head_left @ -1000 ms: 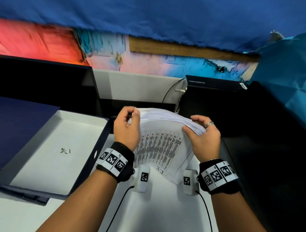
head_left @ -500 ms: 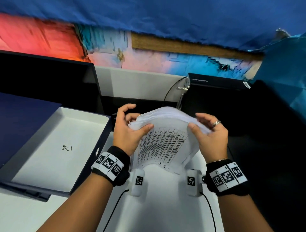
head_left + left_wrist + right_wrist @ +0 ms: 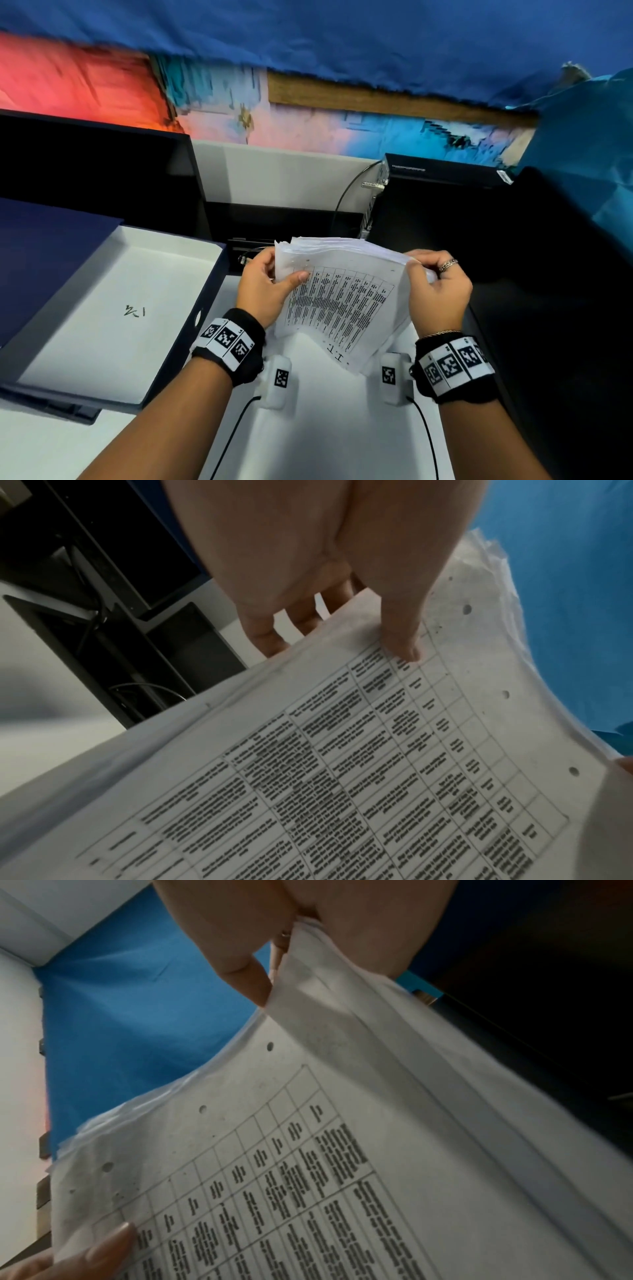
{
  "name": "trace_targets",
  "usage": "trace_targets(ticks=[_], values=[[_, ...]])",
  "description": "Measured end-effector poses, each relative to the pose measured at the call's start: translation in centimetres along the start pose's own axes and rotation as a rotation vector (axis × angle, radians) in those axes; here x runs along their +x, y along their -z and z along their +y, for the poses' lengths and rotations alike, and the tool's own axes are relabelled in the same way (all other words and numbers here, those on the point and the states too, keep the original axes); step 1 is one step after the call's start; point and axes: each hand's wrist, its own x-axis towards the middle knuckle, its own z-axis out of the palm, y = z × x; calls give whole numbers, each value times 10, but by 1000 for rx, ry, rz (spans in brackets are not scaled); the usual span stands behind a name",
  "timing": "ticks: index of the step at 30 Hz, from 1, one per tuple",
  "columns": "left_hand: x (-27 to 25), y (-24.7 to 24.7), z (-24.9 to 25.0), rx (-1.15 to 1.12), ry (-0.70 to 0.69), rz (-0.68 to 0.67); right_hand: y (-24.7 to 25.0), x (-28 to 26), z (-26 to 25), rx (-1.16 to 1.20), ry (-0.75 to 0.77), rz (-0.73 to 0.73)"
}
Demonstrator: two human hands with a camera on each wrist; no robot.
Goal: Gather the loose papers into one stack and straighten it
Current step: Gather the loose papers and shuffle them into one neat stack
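A stack of white papers (image 3: 342, 294) with a printed table on the front sheet stands tilted above the white table, its lower corner near the surface. My left hand (image 3: 263, 291) grips the stack's left edge, thumb on the front sheet and fingers behind. My right hand (image 3: 438, 291) grips the right edge, fingers curled over the top. The left wrist view shows the thumb pressing the papers (image 3: 377, 750) near the punched holes. In the right wrist view the papers (image 3: 308, 1150) bend where the right hand pinches them. The top edges of the sheets are slightly fanned and uneven.
An open dark-blue box with a white inside (image 3: 113, 308) lies left of the hands, its lid (image 3: 41, 253) further left. A black monitor (image 3: 96, 178) stands behind it. A black case (image 3: 445, 205) and cables sit at the right. White tabletop (image 3: 325, 428) lies below the hands.
The stack has been turned more upright and flatter between the hands. The left thumb moved onto the front sheet, and the right hand shifted to the right edge.
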Motion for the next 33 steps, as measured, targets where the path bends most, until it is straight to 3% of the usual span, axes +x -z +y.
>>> trace_targets(ticks=[4, 7, 9, 11, 13, 16, 21, 25, 27, 31, 33], values=[[1, -4, -2, 34, -11, -79, 3, 1, 6, 68, -47, 101], [4, -6, -5, 34, -12, -43, 2, -7, 3, 34, -32, 0], [5, -7, -5, 3, -1, -6, 2, -7, 4, -1, -34, 38], [6, -7, -5, -29, 0, 29, 4, -5, 5, 120, -61, 90], [6, -4, -6, -67, 12, 59, 8, -7, 6, 270, -117, -6], [5, -3, -6, -97, 14, 100, 5, -17, 13, 150, -201, -210], [4, -6, 12, -140, -131, 87, 8, -14, 15, 144, -103, -119], [-1, -7, -4, -67, -1, -14, 5, -27, 24, 107, -305, -262], [-2, -11, -7, -1, -20, -2, -1, -29, 27, 120, -356, -260], [-4, -8, 4, -76, -120, 100, 2, -26, 20, 122, -188, -150], [-3, -5, 2, -97, -118, 84, 4, -29, 21, 110, -192, -138]])
